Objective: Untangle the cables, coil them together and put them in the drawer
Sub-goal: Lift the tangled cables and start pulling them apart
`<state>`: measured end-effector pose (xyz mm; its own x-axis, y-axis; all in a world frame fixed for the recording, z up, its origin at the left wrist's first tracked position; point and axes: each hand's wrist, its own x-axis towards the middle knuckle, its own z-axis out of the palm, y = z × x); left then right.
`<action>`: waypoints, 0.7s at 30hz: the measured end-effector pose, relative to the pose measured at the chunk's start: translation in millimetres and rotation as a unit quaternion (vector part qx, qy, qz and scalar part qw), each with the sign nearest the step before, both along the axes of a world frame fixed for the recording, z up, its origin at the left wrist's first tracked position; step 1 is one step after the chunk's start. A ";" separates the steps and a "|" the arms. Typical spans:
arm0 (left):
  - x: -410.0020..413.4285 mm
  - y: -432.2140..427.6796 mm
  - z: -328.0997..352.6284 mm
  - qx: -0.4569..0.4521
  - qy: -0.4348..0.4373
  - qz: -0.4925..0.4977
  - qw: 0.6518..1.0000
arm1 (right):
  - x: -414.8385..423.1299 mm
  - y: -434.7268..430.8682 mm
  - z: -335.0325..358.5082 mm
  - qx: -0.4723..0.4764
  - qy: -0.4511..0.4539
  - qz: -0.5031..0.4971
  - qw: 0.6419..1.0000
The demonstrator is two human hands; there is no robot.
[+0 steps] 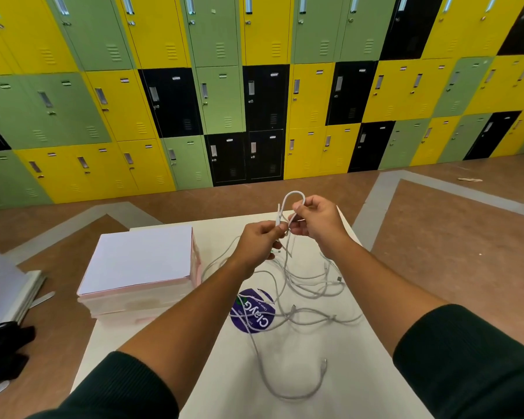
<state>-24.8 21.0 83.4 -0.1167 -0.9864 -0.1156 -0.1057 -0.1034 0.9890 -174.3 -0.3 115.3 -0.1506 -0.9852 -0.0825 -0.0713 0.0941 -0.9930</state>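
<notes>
Several thin white cables (307, 293) lie tangled on the white table (360, 358), their loose ends trailing toward me. Both hands are raised above the table's far end. My left hand (257, 241) pinches a white plug and cable end between thumb and fingers. My right hand (316, 220) pinches the same cable a little farther along, so a small loop (294, 195) arches up between the two hands. From the hands, strands hang down into the tangle. A pale drawer unit (139, 267) with a white top stands on the table's left part.
A purple round sticker (253, 311) lies on the table under the cables. A wall of yellow, green and black lockers (254, 95) stands behind. Brown floor surrounds the table. A black bag (3, 349) and flat white boards (9, 285) lie on the floor at left.
</notes>
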 end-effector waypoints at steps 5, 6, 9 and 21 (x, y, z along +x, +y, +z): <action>-1.7 0.4 -9.1 -0.057 -0.078 -0.015 0.995 | 5.5 3.1 -1.0 0.003 0.023 0.045 0.999; -1.6 0.6 -10.8 -0.061 -0.078 -0.004 0.995 | 7.1 4.6 -0.6 0.000 0.038 0.060 0.997; 2.5 -0.7 -14.2 -0.031 -0.017 0.043 0.998 | 9.9 9.3 -4.1 -0.024 0.103 0.077 0.991; 34.0 6.6 -35.7 0.025 0.056 0.119 0.991 | 28.1 23.4 -47.2 0.005 0.198 0.117 0.973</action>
